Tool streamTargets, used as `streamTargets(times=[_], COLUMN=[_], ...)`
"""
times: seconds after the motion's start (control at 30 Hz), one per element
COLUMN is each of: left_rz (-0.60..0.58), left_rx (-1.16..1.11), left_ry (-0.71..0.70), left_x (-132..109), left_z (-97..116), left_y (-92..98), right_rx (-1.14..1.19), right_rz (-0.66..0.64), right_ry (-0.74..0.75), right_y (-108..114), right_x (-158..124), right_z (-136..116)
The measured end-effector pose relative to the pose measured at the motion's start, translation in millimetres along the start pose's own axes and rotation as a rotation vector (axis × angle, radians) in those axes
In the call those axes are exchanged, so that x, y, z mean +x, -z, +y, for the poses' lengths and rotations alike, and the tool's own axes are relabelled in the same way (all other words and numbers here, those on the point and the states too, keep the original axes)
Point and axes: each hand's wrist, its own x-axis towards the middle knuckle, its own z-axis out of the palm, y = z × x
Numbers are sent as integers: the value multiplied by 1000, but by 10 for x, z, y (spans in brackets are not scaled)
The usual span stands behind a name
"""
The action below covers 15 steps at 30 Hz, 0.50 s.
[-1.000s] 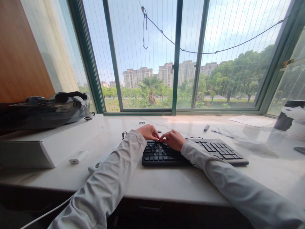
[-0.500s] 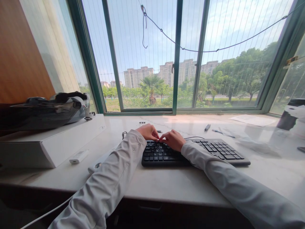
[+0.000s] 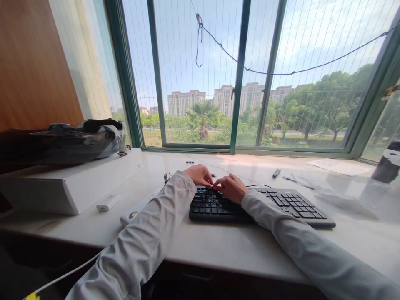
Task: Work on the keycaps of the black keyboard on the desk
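Observation:
A black keyboard (image 3: 283, 204) lies on the pale marble sill (image 3: 218, 246) in front of me. Both my hands rest at the far edge of its left half, in light grey sleeves. My left hand (image 3: 198, 175) is curled with its fingertips pinched down at the top key row. My right hand (image 3: 233, 187) is curled the same way, and its fingertips meet those of the left. Whatever is between the fingertips is too small to make out.
A white box (image 3: 78, 183) with a dark bag (image 3: 62, 141) on it stands at the left. Beside it lie a small white stick-shaped device (image 3: 108, 202) and a white oblong gadget (image 3: 134, 214). A paper sheet (image 3: 339, 166), a small black item (image 3: 275, 173) and a dark bottle (image 3: 387, 166) are at the right. Window behind.
The view has shifted a little to the left and down. Both hands stay pinched together at the same spot on the keyboard.

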Motion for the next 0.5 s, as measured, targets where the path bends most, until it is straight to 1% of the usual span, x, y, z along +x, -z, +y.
streamTargets(times=[0.1,0.3,0.5], left_rz=[11,-38,-46], left_rx=[-36,-110,-127], left_ry=[-3,17,35], left_x=[3,-1,-2], left_z=[-17,-19,-7], left_y=[-11,-13,-2], right_rx=[-3,2,9], right_rz=[2,3,1], right_ry=[7,2,12], right_y=[7,6,5], right_x=[-8,-3,7], right_z=[-4,-2,0])
